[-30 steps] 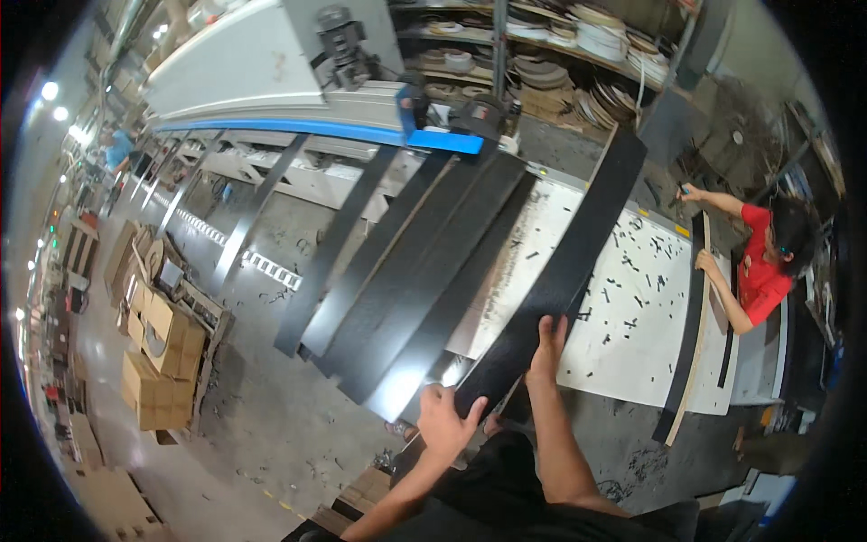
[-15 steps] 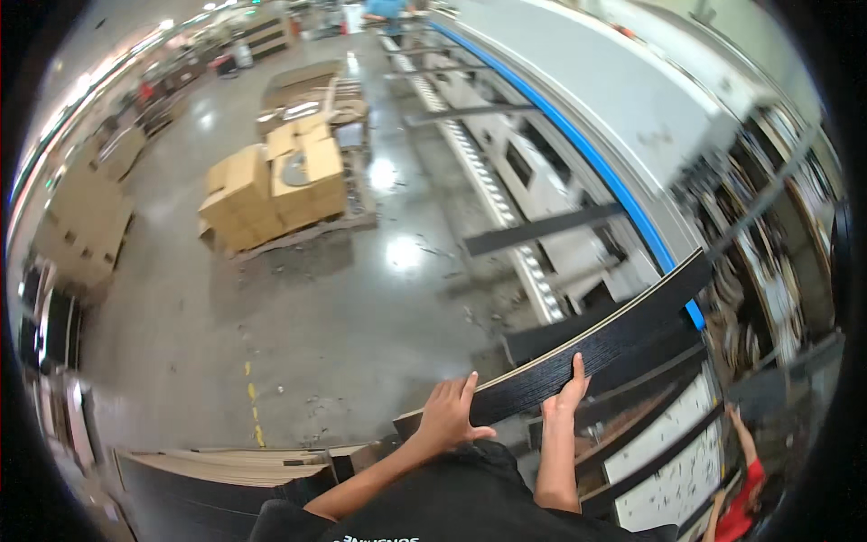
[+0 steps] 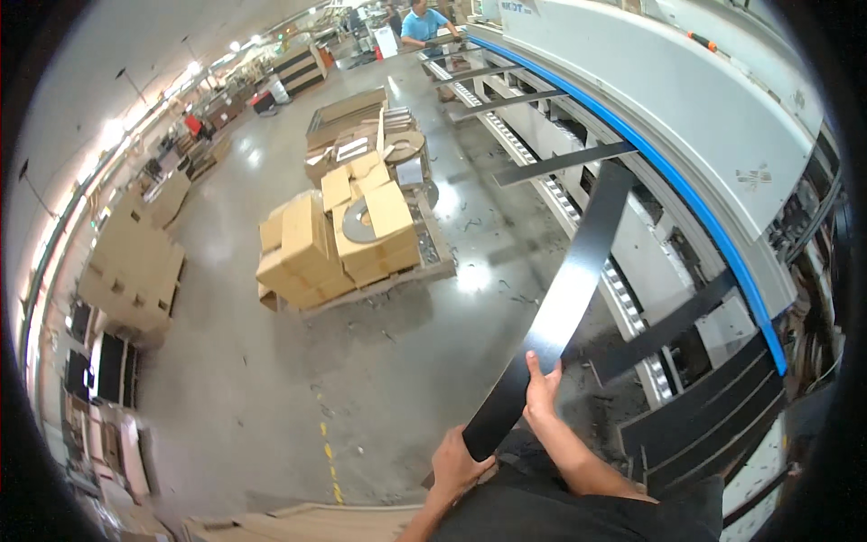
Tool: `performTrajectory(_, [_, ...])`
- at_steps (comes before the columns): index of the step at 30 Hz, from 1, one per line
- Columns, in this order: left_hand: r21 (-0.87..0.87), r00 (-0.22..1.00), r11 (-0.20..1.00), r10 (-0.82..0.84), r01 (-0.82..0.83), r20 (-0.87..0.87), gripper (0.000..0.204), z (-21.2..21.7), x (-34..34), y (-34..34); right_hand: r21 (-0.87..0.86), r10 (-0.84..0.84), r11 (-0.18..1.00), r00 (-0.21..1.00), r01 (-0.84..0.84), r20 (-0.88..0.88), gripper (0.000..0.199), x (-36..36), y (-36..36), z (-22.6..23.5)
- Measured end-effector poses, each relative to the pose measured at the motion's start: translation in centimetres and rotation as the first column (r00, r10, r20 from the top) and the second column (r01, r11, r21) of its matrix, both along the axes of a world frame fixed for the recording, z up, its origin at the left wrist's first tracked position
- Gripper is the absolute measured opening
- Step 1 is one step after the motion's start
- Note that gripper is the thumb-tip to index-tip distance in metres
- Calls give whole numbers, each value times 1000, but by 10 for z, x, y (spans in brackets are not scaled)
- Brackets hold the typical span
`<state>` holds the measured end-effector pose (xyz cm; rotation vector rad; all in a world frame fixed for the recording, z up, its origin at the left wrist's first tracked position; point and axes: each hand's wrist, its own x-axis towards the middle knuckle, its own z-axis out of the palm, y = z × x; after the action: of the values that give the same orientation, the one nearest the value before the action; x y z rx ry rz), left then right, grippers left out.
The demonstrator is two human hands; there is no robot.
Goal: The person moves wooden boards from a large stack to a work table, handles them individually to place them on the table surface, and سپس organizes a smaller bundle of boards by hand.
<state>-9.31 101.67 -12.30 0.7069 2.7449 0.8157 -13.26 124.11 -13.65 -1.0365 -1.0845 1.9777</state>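
- The right hand (image 3: 542,393) grips the right edge of a long black panel (image 3: 560,303) — its fingers (image 3: 533,363) are wrapped up over the edge and clamped on it.
- The left hand (image 3: 456,470) holds the panel's near end from below; its fingers are hidden under the board, closed about that end as far as can be told.
- There is one panel in the hands. Its long axis runs from the near end at the person's body, low in the middle, up and to the right, with the far end pointing at the machine (image 3: 686,117). It is held in the air above the concrete floor (image 3: 271,379), tilted with its glossy face up.
- The long white machine with a blue stripe curves along the right side; at least four black support arms (image 3: 668,330) jut from it toward the floor — one lies just right of the panel.
- Several more black panels (image 3: 713,425) lie stacked at near right, beside the right forearm.
- To the left, well apart, stands one pallet of cardboard boxes (image 3: 339,244), with a second pallet (image 3: 361,135) of flat pieces farther off.
- Another person (image 3: 424,23) in a blue shirt stands at the far end of the machine.
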Motion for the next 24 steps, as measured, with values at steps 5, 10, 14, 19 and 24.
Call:
performTrajectory(5, [-59, 979, 979, 200, -197, 47, 99, -5, -119, -13, 85, 228, 964, 947, -253, 228, 72, -155, -26, 11])
performTrajectory(10, [-69, 886, 901, 433, -428, 169, 98, -17, -258, -38, 270, 649, 513, 574, -815, 500, 62, -310, -5, -11])
performTrajectory(14, [-29, 821, 837, 542, -547, 180, 95, -33, -366, -60, 419, 727, 443, 591, -792, 348, 54, -365, 22, -59])
performTrajectory(19, [-162, 763, 788, 615, -594, 200, 89, -63, -510, -94, 317, 584, 489, 574, -813, 574, 47, -344, 87, -148])
performTrajectory(24, [-113, 757, 826, 554, -553, 346, 96, -142, -686, -70, 295, 77, 814, 596, -501, 799, 36, -108, 175, -285])
